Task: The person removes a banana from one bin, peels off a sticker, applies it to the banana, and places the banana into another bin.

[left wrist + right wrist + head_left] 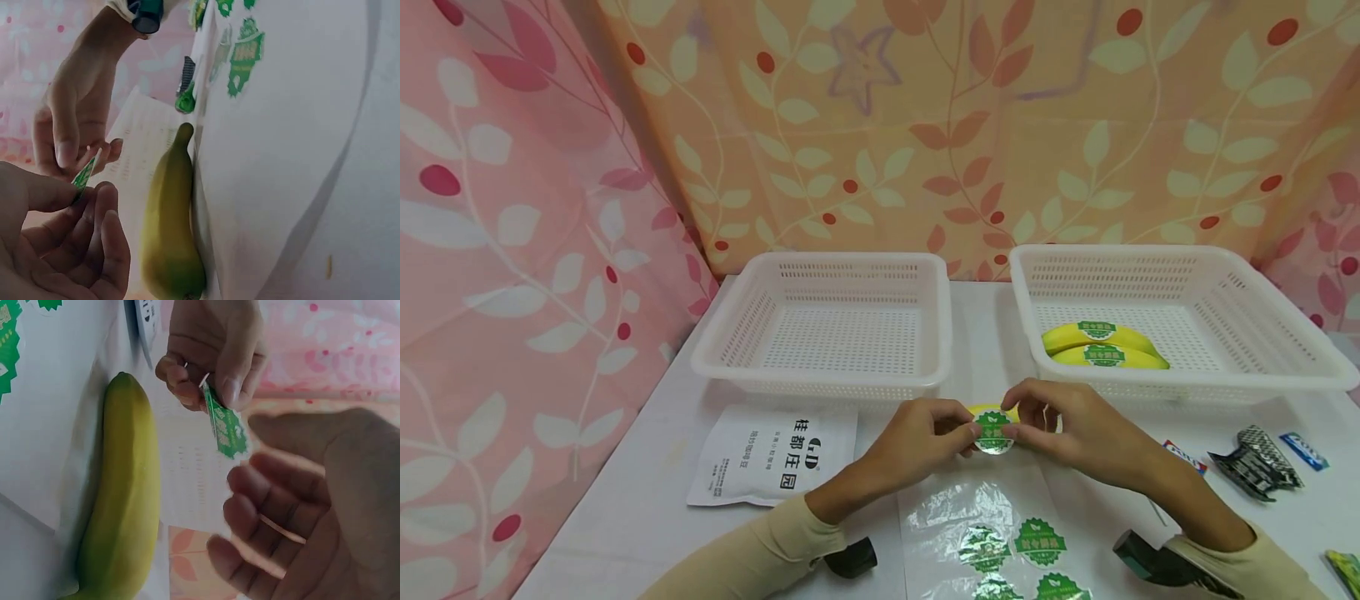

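Note:
A yellow banana (1000, 410) (169, 237) (122, 487) lies on the white table (625, 525), mostly hidden behind my hands in the head view. My left hand (925, 437) (56, 244) (212, 350) pinches a round green sticker (993, 432) (84, 175) (226, 428) between thumb and fingers, just above the banana. My right hand (1067, 429) (75, 112) (306, 512) is at the sticker's other edge. Its thumb and fingers are spread apart, and it is slightly blurred in the right wrist view. Whether it touches the sticker is unclear.
A clear backing sheet (977, 517) with more green stickers lies in front of me. The left white basket (827, 379) is empty; the right basket (1187, 382) holds two stickered bananas (1101, 346). A white packet (775, 454) lies left, snack wrappers (1255, 467) right. Patterned curtains surround the table.

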`<state>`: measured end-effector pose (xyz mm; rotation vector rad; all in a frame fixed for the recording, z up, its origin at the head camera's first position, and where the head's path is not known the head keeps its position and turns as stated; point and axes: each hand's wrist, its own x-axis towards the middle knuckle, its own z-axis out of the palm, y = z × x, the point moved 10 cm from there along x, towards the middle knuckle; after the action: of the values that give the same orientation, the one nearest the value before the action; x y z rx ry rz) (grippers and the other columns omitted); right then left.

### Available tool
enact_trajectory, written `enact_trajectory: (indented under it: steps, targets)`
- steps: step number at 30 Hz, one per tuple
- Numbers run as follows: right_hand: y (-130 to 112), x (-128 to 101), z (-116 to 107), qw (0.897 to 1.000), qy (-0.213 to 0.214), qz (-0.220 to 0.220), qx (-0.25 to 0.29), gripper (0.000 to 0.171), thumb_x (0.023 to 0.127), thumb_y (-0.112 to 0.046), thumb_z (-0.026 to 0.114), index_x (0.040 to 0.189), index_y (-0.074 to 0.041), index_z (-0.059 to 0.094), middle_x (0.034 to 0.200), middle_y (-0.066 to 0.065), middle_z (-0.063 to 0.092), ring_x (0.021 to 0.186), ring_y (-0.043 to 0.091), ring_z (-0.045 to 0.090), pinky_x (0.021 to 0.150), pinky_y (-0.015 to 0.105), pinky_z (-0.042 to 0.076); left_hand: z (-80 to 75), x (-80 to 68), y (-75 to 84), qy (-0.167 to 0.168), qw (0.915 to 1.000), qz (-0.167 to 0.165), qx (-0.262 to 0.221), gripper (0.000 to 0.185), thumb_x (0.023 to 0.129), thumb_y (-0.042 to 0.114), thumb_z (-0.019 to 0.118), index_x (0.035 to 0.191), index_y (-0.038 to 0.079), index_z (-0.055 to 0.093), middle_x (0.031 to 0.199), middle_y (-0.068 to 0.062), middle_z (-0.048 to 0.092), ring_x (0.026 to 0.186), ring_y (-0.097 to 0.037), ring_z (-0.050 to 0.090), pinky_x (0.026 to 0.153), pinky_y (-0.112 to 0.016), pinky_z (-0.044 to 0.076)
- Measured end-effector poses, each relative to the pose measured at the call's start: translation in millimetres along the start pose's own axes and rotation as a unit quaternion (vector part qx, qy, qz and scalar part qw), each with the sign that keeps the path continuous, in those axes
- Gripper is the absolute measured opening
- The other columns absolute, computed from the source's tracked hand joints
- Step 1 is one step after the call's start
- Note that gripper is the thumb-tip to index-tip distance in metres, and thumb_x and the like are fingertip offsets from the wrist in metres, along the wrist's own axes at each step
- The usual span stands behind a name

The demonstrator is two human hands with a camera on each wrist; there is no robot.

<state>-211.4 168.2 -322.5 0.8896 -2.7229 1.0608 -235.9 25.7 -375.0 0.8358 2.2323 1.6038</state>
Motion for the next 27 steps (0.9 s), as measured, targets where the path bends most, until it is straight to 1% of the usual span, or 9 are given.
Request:
enact_trajectory:
  steps: [2, 5, 8, 11, 13, 16, 19, 23, 27]
  targets:
    - [7, 1, -1, 1.0, 0.001, 0.023, -0.001, 0.014, 0.097, -0.022, 0.08, 0.107, -0.017, 0.072, 0.081, -0.017, 0.061, 0.075, 0.003, 0.057, 0.066, 0.024, 0.05, -0.2, 1.0, 0.7, 0.007, 0.9998, 0.01, 0.017, 0.013, 0.103, 0.019, 0.068, 0.099, 0.011, 0.079, 0.083, -0.003, 0.077, 0.077, -0.013, 0.073, 0.068, -0.019, 0.052]
    - [16, 0, 2, 0.999, -0.013, 0.05, 0.0, 0.008, 0.099, -0.024, 0.077, 0.104, -0.019, 0.073, 0.084, -0.016, 0.063, 0.078, 0.003, 0.058, 0.067, 0.025, 0.05, -0.3, 2.3, 2.7, 0.015, 0.9986, 0.024, 0.045, 0.013, 0.103, 0.017, 0.07, 0.103, 0.009, 0.08, 0.089, -0.004, 0.078, 0.077, -0.007, 0.07, 0.068, -0.018, 0.052]
    - [21, 0, 4, 0.998, -0.017, 0.057, -0.009, 0.004, 0.1, -0.022, 0.076, 0.101, -0.021, 0.072, 0.094, -0.014, 0.066, 0.086, 0.005, 0.06, 0.072, 0.025, 0.054, -1.1, 2.9, 6.9, 0.026, 0.9948, 0.044, 0.088, 0.017, 0.102, 0.015, 0.072, 0.114, 0.005, 0.078, 0.1, -0.004, 0.079, 0.084, -0.001, 0.067, 0.075, -0.018, 0.054]
    - [27, 2, 3, 0.997, -0.011, 0.068, -0.019, 0.005, 0.1, -0.02, 0.075, 0.102, -0.02, 0.071, 0.104, -0.01, 0.067, 0.095, 0.009, 0.062, 0.078, 0.028, 0.057, -2.0, 2.4, 12.9, 0.039, 0.9861, 0.07, 0.145, 0.029, 0.099, 0.016, 0.077, 0.125, 0.002, 0.074, 0.111, -0.005, 0.077, 0.093, -0.006, 0.067, 0.08, -0.02, 0.054]
    - [32, 2, 3, 0.996, -0.014, 0.084, -0.019, 0.004, 0.101, -0.019, 0.074, 0.104, -0.019, 0.072, 0.107, -0.008, 0.068, 0.1, 0.012, 0.063, 0.081, 0.03, 0.058, -0.5, 2.0, 15.7, 0.042, 0.9781, 0.087, 0.185, 0.037, 0.099, 0.018, 0.078, 0.131, 0.002, 0.071, 0.119, -0.006, 0.075, 0.102, -0.012, 0.066, 0.085, -0.022, 0.053]
    - [40, 2, 6, 0.993, -0.023, 0.112, -0.011, 0.004, 0.101, -0.019, 0.074, 0.104, -0.017, 0.073, 0.108, -0.005, 0.069, 0.101, 0.016, 0.065, 0.08, 0.031, 0.058, 3.9, 1.8, 17.7, 0.038, 0.9664, 0.104, 0.232, 0.044, 0.099, 0.023, 0.079, 0.137, 0.004, 0.068, 0.132, -0.006, 0.071, 0.115, -0.018, 0.064, 0.092, -0.025, 0.051]
    - [47, 2, 9, 0.991, -0.03, 0.131, -0.004, 0.005, 0.102, -0.019, 0.073, 0.104, -0.015, 0.073, 0.108, -0.002, 0.07, 0.102, 0.019, 0.066, 0.078, 0.03, 0.057, 10.0, 2.5, 19.5, 0.03, 0.9542, 0.12, 0.272, 0.048, 0.099, 0.027, 0.078, 0.141, 0.006, 0.064, 0.139, -0.005, 0.067, 0.125, -0.018, 0.061, 0.1, -0.028, 0.05]
    - [53, 3, 11, 0.989, -0.026, 0.144, -0.004, 0.006, 0.103, -0.019, 0.071, 0.104, -0.013, 0.073, 0.108, 0.0, 0.071, 0.1, 0.019, 0.066, 0.076, 0.029, 0.055, 17.0, 7.4, 18.0, 0.017, 0.9417, 0.116, 0.316, 0.054, 0.101, 0.036, 0.075, 0.145, 0.008, 0.059, 0.143, -0.004, 0.065, 0.125, -0.017, 0.06, 0.102, -0.031, 0.048]
    - [56, 3, 13, 0.989, -0.02, 0.148, 0.007, 0.007, 0.103, -0.02, 0.071, 0.104, -0.013, 0.073, 0.107, 0.0, 0.07, 0.097, 0.017, 0.064, 0.076, 0.028, 0.054, 20.4, 15.8, 10.3, 0.004, 0.9397, 0.081, 0.332, 0.062, 0.103, 0.041, 0.071, 0.15, 0.005, 0.054, 0.144, -0.006, 0.064, 0.13, -0.018, 0.059, 0.11, -0.036, 0.046]
